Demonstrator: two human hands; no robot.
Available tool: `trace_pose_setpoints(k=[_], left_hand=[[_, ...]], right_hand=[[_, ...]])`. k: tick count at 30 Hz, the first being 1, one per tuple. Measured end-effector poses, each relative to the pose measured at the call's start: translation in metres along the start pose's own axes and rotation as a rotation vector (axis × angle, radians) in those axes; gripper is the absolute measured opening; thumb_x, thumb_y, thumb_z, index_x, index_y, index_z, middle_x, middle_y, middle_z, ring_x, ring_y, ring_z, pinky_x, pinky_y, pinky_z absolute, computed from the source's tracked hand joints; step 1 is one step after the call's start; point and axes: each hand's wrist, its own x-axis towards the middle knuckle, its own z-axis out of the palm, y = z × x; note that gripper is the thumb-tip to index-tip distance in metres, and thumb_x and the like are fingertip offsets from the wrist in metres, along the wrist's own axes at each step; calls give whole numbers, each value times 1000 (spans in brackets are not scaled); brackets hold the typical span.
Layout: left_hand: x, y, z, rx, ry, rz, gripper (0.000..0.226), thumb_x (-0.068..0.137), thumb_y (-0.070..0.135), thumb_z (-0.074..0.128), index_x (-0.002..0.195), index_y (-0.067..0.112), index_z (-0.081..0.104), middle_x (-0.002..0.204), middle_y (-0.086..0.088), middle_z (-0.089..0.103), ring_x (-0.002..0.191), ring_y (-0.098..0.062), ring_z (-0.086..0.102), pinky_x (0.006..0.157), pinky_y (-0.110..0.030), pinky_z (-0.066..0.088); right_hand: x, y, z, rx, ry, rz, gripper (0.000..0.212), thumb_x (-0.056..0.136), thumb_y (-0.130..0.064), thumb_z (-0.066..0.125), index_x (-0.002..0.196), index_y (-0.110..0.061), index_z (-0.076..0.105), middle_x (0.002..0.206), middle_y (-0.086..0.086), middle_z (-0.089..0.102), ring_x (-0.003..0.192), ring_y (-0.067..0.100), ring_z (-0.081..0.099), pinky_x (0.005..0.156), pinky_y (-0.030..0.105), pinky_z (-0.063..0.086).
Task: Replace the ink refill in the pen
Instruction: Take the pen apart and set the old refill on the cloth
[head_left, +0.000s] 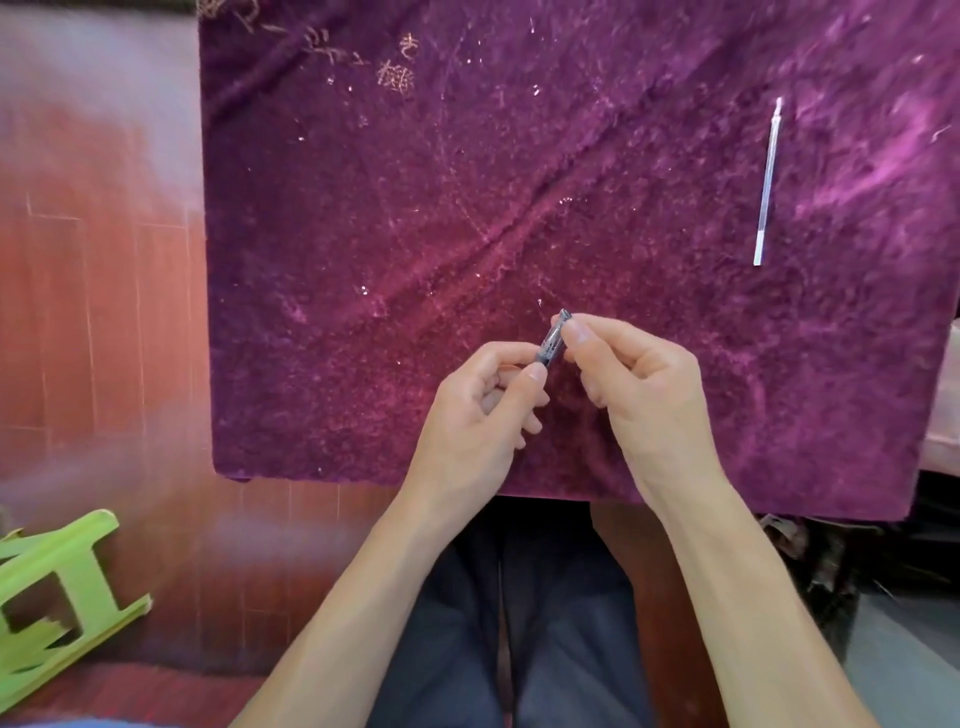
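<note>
Purple cloth (363, 234) under hands: plush velvet pile, crushed, faint sheen, lint-flecked. Pen piece (550, 340) between fingertips: translucent grey plastic, glossy. Refill (766, 187) far right of hands: clear smooth plastic tube. Stool (57, 587) lower left: matt green plastic.

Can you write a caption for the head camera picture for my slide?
Both hands, left and right, grip a pen over purple cloth; a refill lies apart.
</note>
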Motion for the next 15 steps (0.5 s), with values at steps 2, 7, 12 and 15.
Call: trace_pose_setpoints(k=[2, 7, 12, 15], left_hand=[[1, -1, 0, 19, -4, 4, 16, 101, 25, 58, 112, 27, 70, 83, 6, 71, 66, -3, 64, 59, -19, 52], [1, -1, 1, 40, 0, 31, 16, 102, 27, 57, 111, 23, 70, 79, 6, 69, 62, 1, 58, 57, -13, 46], [4, 2, 6, 90, -10, 71, 21, 105, 33, 52, 108, 23, 71, 67, 11, 59, 57, 3, 51, 56, -17, 44], [6, 6, 8, 115, -35, 86, 27, 107, 33, 48, 108, 19, 71, 61, 23, 57, 55, 7, 51, 55, -13, 42]], right_hand=[[0, 2, 1, 17, -11, -5, 12, 102, -26, 73, 104, -28, 84, 70, -28, 71, 68, -10, 66, 69, 5, 49], [-1, 6, 1, 28, -9, -2, 11, 101, -26, 73, 103, -27, 84, 69, -27, 71, 67, -9, 66, 69, 6, 50], [-3, 7, 1, 7, -24, -15, 11, 101, -21, 73, 105, -22, 84, 69, -28, 72, 68, -10, 67, 68, 5, 50], [-2, 7, 1, 11, -19, -14, 12, 101, -22, 73, 106, -19, 84, 68, -28, 71, 68, -11, 67, 69, 6, 50]])
